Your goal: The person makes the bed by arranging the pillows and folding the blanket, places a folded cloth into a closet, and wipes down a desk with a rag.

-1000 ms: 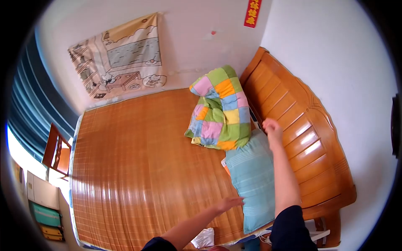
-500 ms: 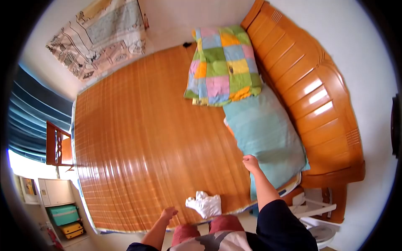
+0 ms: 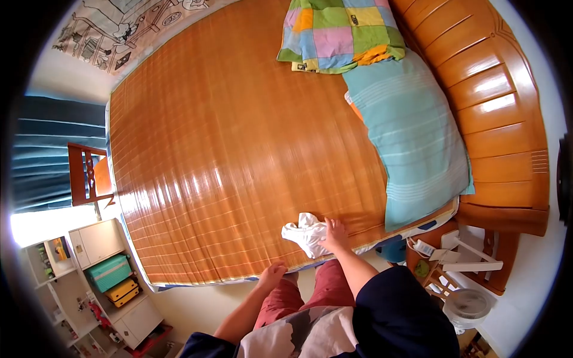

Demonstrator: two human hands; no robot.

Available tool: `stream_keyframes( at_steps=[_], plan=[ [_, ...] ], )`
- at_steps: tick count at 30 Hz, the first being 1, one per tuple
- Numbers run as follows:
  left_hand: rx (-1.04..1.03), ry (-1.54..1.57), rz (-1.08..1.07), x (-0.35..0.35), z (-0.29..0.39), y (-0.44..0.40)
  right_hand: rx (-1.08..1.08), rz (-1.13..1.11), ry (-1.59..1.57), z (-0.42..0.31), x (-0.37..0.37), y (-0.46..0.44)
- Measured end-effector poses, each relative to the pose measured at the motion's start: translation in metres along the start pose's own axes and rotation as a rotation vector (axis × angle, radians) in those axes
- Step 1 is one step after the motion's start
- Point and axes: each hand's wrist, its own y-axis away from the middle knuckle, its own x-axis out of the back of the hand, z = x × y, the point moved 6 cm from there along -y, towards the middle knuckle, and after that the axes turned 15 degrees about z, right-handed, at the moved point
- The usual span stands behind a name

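A crumpled white cloth (image 3: pixel 305 237) lies near the front edge of the bed (image 3: pixel 239 137). The person's right hand (image 3: pixel 335 234) touches it; whether that grip is clamped on the cloth cannot be told. The left hand (image 3: pixel 273 274) is at the bed's front edge, its grip also unclear. A blue-green pillow (image 3: pixel 412 137) and patchwork quilt (image 3: pixel 334 39) lie at the bed's headboard (image 3: pixel 495 125) end.

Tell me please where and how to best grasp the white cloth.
Probably pinch the white cloth by its right edge, coming from above and right: it lies crumpled, so loose folds should give purchase, and the right hand is at that edge.
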Motion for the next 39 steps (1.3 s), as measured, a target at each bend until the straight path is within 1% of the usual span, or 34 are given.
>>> stream_keyframes(
  at_steps=[1,2,4,6,7,8,10,12,13,14,16,17,18,20,21,22,23,24,25,26,28,29,30,31,32,34,35,36,37,38,39],
  plan=[
    [-0.021,-0.035,0.011,0.000,-0.006,0.001,-0.003,0.012,0.108,-0.003,-0.006,0.001],
    [-0.045,-0.072,0.020,0.000,-0.009,0.000,-0.007,0.012,0.102,-0.007,-0.014,-0.001],
    [-0.036,-0.075,-0.003,-0.003,-0.010,-0.001,-0.078,-0.136,0.172,-0.005,-0.044,0.000],
    [0.068,-0.005,-0.079,-0.010,-0.013,0.000,-0.080,-0.096,0.134,-0.008,-0.060,0.003],
    [0.064,-0.007,-0.094,-0.016,-0.026,-0.007,-0.005,-0.190,0.021,-0.017,-0.064,0.005],
    [-0.097,-0.055,-0.022,-0.019,-0.029,-0.021,0.073,-0.273,-0.091,-0.027,-0.066,0.006],
    [-0.288,-0.090,0.046,-0.014,-0.001,-0.029,-0.033,-0.427,-0.341,-0.058,-0.050,0.014],
    [-0.367,-0.105,0.084,-0.002,0.035,-0.033,0.075,-0.364,-0.639,-0.072,-0.073,0.025],
    [-0.522,-0.206,0.150,-0.001,0.049,-0.039,0.118,-0.349,-0.700,-0.081,-0.062,0.029],
    [-0.461,-0.132,0.109,0.000,0.051,-0.051,0.161,-0.336,-0.758,-0.092,-0.042,0.033],
    [-0.414,-0.085,-0.059,0.011,0.090,-0.047,0.163,-0.204,-0.804,-0.102,0.001,0.024],
    [-0.486,-0.126,0.056,0.017,0.097,-0.055,0.188,-0.144,-0.812,-0.104,0.027,0.014],
    [-0.505,-0.116,0.055,0.018,0.105,-0.067,0.196,-0.128,-0.800,-0.095,0.028,0.000],
    [-0.410,-0.005,0.129,0.024,0.115,-0.098,0.133,0.073,-0.815,-0.064,0.034,-0.035],
    [-0.366,0.127,0.152,0.022,0.116,-0.120,0.094,0.165,-0.746,-0.048,0.050,-0.055],
    [-0.277,0.185,0.184,0.024,0.132,-0.130,0.064,0.231,-0.699,-0.033,0.072,-0.080],
    [-0.222,0.241,0.212,0.024,0.151,-0.143,0.033,0.316,-0.718,-0.014,0.085,-0.106],
    [-0.163,0.302,0.242,0.023,0.167,-0.160,0.098,0.403,-0.584,-0.003,0.113,-0.133],
    [-0.273,0.389,0.341,0.020,0.183,-0.190,0.121,0.471,-0.590,0.014,0.126,-0.163],
    [-0.370,0.474,0.437,0.013,0.194,-0.215,0.122,0.487,-0.540,0.016,0.156,-0.186],
    [-0.496,0.444,0.611,0.003,0.229,-0.246,0.295,0.621,-0.347,0.028,0.195,-0.241],
    [-0.404,0.249,0.771,-0.006,0.243,-0.249,0.431,0.672,-0.298,0.020,0.220,-0.262],
    [-0.310,0.049,0.921,-0.013,0.258,-0.251,0.487,0.704,-0.230,0.023,0.233,-0.291],
    [-0.334,-0.007,0.957,-0.024,0.263,-0.261,0.540,0.734,-0.190,0.022,0.248,-0.318],
    [-0.324,0.012,0.963,-0.034,0.261,-0.270,0.600,0.764,-0.112,0.018,0.262,-0.345],
    [-0.523,-0.144,1.197,-0.046,0.265,-0.275,0.690,0.771,0.074,0.010,0.281,-0.401],
    [-0.539,-0.167,1.212,-0.049,0.264,-0.284,0.712,0.766,0.085,0.001,0.291,-0.426],
    [-0.545,-0.201,1.220,-0.051,0.260,-0.288,0.686,0.784,0.188,-0.010,0.295,-0.449],
    [-0.531,-0.222,1.215,-0.051,0.259,-0.289,0.662,0.795,0.282,-0.018,0.291,-0.471],
    [-0.504,-0.227,1.225,-0.051,0.257,-0.291,0.680,0.777,0.270,-0.029,0.284,-0.489],
    [-0.519,-0.228,1.211,-0.051,0.256,-0.292,0.693,0.776,0.324,-0.037,0.275,-0.507]
  ],
)
